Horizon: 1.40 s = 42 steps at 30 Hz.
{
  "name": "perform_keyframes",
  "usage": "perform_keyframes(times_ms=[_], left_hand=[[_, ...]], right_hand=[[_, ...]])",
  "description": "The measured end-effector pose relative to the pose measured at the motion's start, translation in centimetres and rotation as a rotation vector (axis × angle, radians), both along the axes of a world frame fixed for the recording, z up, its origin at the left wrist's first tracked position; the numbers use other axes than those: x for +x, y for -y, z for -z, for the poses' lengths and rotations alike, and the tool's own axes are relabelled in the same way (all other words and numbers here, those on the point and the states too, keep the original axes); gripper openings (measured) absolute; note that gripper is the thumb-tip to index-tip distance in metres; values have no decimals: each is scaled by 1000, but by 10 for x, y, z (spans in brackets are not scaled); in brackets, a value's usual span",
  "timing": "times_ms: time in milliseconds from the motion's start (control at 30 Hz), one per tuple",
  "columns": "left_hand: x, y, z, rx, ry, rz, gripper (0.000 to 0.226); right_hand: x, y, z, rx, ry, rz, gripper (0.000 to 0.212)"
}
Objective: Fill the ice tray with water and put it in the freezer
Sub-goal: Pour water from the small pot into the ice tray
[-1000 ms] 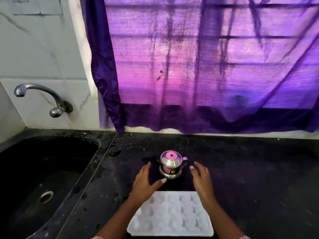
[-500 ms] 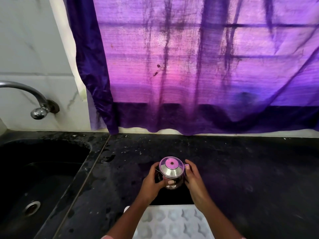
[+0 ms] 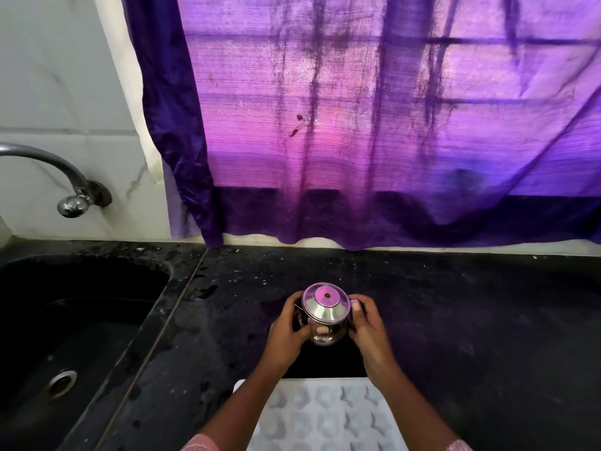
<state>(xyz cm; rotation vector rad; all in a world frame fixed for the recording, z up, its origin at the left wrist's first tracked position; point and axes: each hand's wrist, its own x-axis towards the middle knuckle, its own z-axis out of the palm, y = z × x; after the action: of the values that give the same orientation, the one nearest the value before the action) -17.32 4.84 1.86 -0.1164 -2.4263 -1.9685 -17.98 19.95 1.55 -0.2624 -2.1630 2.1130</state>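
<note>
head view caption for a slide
A steel jug held between left hand and right hand on black counter, beyond the white ice tray.

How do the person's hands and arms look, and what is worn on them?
Both forearms are bare. Pink lacy sleeves show at the bottom edge: left sleeve, right sleeve. The left hand and right hand wear no gloves, and no ring or watch shows.
</note>
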Motion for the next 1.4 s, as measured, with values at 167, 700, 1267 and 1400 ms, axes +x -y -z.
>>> perform_keyframes(times_ms=[167, 700, 1267, 1400], left_hand=[[7, 0, -15, 46, -24, 17, 67], [72, 16, -35, 187, 65, 78, 67], [128, 99, 21, -763, -66, -2, 110], [138, 103, 29, -924, -18, 105, 120]], right_hand=[[8, -5, -16, 32, -74, -16, 20], [70, 8, -49, -165, -129, -100, 26], [74, 52, -60, -85, -173, -75, 35], [74, 53, -60, -4, -143, -91, 35]])
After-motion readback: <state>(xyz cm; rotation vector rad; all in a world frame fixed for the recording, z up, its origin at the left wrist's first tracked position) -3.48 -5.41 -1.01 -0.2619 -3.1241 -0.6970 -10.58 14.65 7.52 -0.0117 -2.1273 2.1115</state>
